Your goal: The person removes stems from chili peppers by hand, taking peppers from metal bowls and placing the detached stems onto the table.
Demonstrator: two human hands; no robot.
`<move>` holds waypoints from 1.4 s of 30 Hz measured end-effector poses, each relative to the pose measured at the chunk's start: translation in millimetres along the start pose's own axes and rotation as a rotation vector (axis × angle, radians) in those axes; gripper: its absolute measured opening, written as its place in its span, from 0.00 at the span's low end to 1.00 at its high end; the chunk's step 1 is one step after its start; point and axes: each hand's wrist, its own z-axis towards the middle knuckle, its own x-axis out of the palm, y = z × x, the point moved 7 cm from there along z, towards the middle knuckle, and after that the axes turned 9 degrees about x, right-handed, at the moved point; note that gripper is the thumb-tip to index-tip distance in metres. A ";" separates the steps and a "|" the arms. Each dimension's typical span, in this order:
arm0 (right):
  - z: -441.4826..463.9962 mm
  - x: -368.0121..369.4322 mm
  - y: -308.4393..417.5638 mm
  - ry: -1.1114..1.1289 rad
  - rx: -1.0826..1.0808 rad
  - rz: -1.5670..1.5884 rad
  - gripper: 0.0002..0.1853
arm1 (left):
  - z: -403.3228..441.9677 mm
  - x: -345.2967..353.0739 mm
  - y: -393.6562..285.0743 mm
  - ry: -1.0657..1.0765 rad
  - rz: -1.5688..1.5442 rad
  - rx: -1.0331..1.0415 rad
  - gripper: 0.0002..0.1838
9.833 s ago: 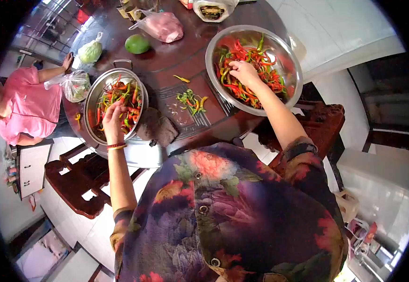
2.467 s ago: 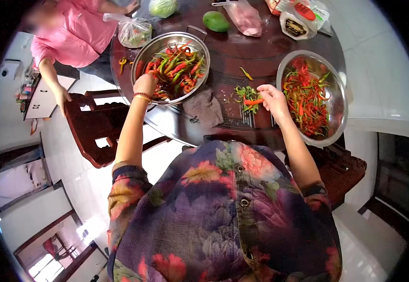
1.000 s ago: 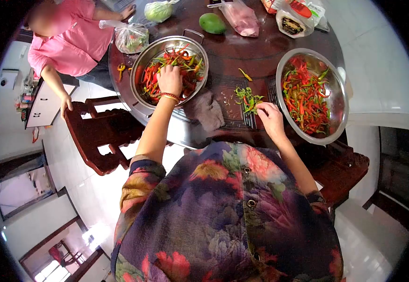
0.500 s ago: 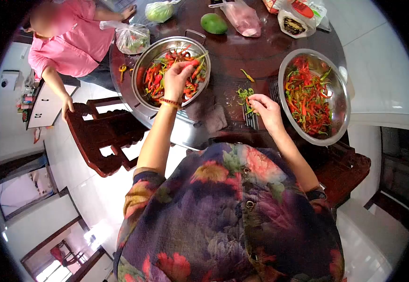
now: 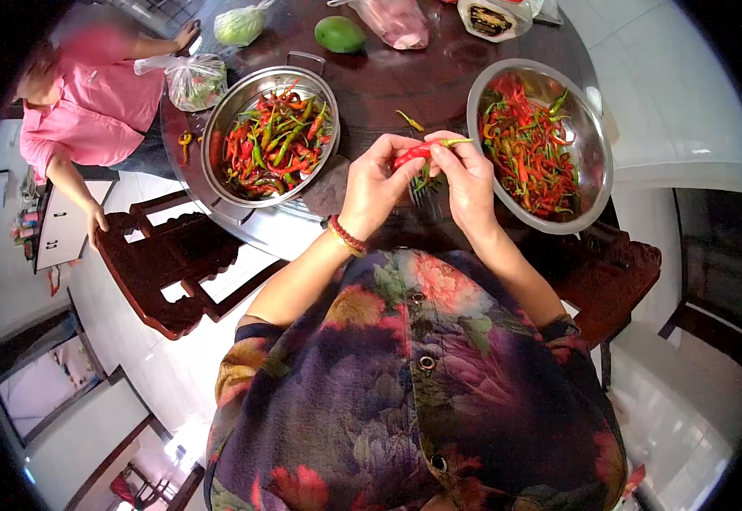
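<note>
The dark, glossy round table (image 5: 443, 77) takes up the most room, its near edge in front of the person's flowered shirt (image 5: 473, 375). At its left side is another person in a pink shirt (image 5: 90, 115), with one hand on the back of a carved wooden chair (image 5: 149, 281). On the right of the table stands a wide steel bowl (image 5: 592, 140) holding a heap of red and green peppers (image 5: 526, 145). On the left sits a steel pan (image 5: 216, 146) with loop handles, also filled with mixed peppers (image 5: 273, 140). A pink plastic bag (image 5: 396, 21) lies at the far side, and a clear bag (image 5: 196, 83) rests just beyond the pan.

Between the two vessels, the left hand (image 5: 373, 189) and right hand (image 5: 471, 183) are close together above the table, both closed on one red pepper (image 5: 410, 157): the left pinches its body, the right its green-stemmed end. Near the pan lies a brown cloth (image 5: 327, 187); farther off is a green mango (image 5: 340, 34). Green trimmings (image 5: 426, 182) show partly behind the hands, beside a small yellowish pepper (image 5: 409, 120).
</note>
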 end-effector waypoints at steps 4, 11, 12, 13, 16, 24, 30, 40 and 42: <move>-4.5 -9.4 8.7 -0.034 -0.052 -0.096 0.08 | -2.7 10.3 -0.4 0.088 0.078 -0.006 0.11; -9.8 -7.3 15.4 0.034 0.008 -0.005 0.08 | -5.2 14.7 10.1 0.080 -0.140 -0.099 0.08; -10.2 -9.0 14.0 0.031 0.001 -0.006 0.08 | -6.3 15.4 10.1 0.076 -0.156 -0.119 0.08; -10.7 -10.7 13.1 0.027 -0.007 -0.007 0.08 | -7.5 16.4 10.1 0.073 -0.172 -0.139 0.08; -12.8 -14.3 14.5 0.015 -0.049 -0.090 0.08 | -9.3 19.5 3.7 0.082 -0.128 -0.096 0.08; -15.1 -12.7 12.6 0.014 -0.027 -0.077 0.08 | -10.3 23.5 7.7 0.086 -0.164 -0.082 0.07; -17.4 -10.1 10.6 0.057 0.064 0.042 0.08 | -13.3 29.8 9.8 0.155 -0.392 -0.157 0.07; -16.7 -10.7 10.8 0.082 0.032 0.017 0.06 | -12.9 31.2 8.9 0.175 -0.415 -0.159 0.07; -18.3 -11.0 7.4 0.051 0.072 0.061 0.06 | -12.7 30.5 9.2 0.189 -0.406 -0.159 0.07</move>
